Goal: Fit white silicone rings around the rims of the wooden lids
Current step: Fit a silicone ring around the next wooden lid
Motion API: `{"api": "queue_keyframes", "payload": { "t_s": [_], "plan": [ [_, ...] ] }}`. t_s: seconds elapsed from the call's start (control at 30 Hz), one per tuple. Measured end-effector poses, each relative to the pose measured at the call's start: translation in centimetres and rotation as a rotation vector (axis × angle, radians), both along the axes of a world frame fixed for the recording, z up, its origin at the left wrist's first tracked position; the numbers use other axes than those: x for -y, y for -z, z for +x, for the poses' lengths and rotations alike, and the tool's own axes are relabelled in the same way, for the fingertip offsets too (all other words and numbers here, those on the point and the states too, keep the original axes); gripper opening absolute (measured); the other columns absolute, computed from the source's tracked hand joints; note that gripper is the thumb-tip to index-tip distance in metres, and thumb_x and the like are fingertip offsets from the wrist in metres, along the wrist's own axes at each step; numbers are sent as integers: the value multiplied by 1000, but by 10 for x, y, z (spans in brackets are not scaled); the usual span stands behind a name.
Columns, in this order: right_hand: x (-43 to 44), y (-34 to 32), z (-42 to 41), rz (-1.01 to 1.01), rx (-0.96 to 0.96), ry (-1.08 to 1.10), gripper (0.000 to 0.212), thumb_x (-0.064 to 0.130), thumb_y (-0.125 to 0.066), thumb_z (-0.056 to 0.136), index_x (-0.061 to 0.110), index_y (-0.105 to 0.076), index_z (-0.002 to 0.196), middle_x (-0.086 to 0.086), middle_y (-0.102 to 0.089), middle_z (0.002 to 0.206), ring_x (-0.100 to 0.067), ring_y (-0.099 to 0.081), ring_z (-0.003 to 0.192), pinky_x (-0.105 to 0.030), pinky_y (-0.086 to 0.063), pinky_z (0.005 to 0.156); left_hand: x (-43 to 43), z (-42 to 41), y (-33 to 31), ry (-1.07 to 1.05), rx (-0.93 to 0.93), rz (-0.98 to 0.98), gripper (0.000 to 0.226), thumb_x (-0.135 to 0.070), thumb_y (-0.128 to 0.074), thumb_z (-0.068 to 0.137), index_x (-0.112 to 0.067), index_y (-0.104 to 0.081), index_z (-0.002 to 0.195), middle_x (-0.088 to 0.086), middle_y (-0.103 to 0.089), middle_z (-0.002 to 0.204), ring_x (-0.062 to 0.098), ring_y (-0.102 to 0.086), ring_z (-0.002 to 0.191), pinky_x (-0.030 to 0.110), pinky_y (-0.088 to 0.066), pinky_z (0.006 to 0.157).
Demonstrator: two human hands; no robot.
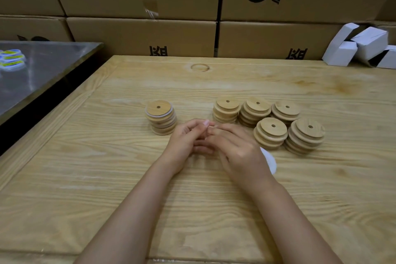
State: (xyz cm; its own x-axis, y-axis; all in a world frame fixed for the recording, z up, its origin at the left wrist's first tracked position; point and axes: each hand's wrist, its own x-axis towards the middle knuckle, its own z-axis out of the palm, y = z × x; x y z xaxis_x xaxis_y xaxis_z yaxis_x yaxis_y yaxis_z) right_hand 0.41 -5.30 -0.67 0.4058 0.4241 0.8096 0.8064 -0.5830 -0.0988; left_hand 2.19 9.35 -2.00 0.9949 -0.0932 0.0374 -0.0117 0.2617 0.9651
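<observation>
My left hand [186, 139] and my right hand [237, 148] meet fingertip to fingertip just above the wooden table [107, 178]. Between them they pinch a thin white silicone ring [209, 128], mostly hidden by the fingers. Neither hand holds a lid. A stack of wooden lids with white rings [160, 117] stands just left of my left hand. Several stacks of bare wooden lids [271, 123] stand to the right. A small white heap of rings [269, 159] peeks out from behind my right hand.
Cardboard cartons [141, 34] wall off the table's far edge. White folded paper boxes [362, 47] lie at the back right. A metal table [38, 70] with taped round items adjoins on the left.
</observation>
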Motion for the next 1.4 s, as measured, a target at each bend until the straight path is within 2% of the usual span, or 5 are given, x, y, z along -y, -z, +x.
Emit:
{"api": "queue_keyframes", "payload": {
  "t_s": [0.23,0.5,0.7,1.17,1.4],
  "plan": [
    [11,-10,-3,28,-190,76,22,-9,-57,75,2,-70,87,-7,-67,81,-29,-60,74,-39,-51,66,2,3,2,-148,45,56,10,-5,-61,88,-14,-56,86,3,-67,58,15,-64,54,28,-56,52],
    [45,-18,3,-419,-671,399,48,-2,-47,81,27,-62,116,11,-56,118,-12,-44,113,-23,-40,76,3,7,5,-139,41,159,12,-3,-57,90,-15,-56,90,2,-64,59,14,-62,55,29,-58,56],
    [48,-21,3,-422,-695,455,40,0,-48,83,23,-62,113,6,-58,111,-16,-55,104,-30,-47,77,4,7,5,-115,41,211,12,-5,-60,89,-16,-58,89,9,-61,66,13,-62,53,26,-57,56],
    [50,-33,-5,-210,-592,357,10,14,-54,71,20,-45,72,7,-48,64,-16,-46,65,-27,-30,49,2,7,7,-90,51,228,21,-3,-61,88,-21,-59,97,10,-64,68,20,-61,58,27,-56,56],
    [34,-32,-7,260,-712,123,15,8,-63,80,23,-63,78,16,-63,73,4,-56,78,-5,-39,67,3,5,4,-47,12,157,32,3,-60,86,-4,-56,117,14,-68,84,18,-66,59,27,-57,52]
  ]
}}
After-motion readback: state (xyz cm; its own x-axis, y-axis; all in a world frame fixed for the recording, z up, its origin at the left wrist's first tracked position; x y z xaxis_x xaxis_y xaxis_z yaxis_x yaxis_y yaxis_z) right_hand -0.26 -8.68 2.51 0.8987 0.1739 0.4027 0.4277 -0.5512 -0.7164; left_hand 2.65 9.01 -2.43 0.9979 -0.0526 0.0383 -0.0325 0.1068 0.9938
